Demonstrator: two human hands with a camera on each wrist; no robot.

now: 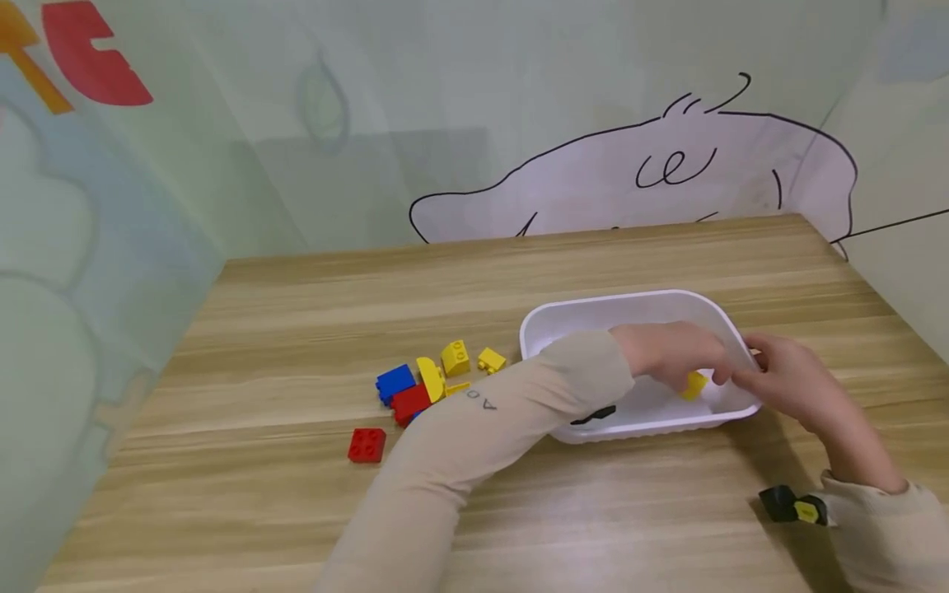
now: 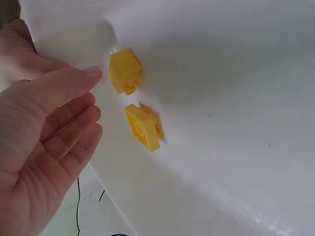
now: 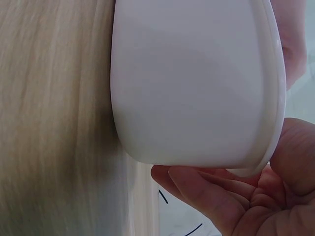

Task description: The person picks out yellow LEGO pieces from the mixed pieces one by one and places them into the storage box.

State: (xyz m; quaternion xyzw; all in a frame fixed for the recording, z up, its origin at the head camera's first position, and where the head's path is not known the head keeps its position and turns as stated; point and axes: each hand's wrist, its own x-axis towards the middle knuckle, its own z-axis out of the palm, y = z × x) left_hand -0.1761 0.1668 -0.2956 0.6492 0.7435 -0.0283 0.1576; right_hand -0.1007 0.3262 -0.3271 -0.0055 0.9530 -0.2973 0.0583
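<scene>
My left hand [image 1: 670, 352] reaches down inside a white plastic tray [image 1: 623, 309]. In the left wrist view its thumb and bent fingers stand apart with nothing between them. Just beyond the thumb tip lies a yellow toy brick with a slanted shape [image 2: 124, 70]. A flat yellow brick [image 2: 142, 127] lies beside it on the tray floor. My right hand [image 1: 797, 385] holds the tray's right end, thumb at the rim and fingers against the outer wall, as the right wrist view shows from outside.
Left of the tray, a loose group of toy bricks includes a blue brick [image 1: 395, 383], a red brick [image 1: 366, 445] and a yellow brick [image 1: 455, 357]. My left sleeve [image 1: 474, 436] crosses over the table and the tray's near rim. A wall [image 1: 371, 123] stands behind the wooden table [image 1: 259, 494].
</scene>
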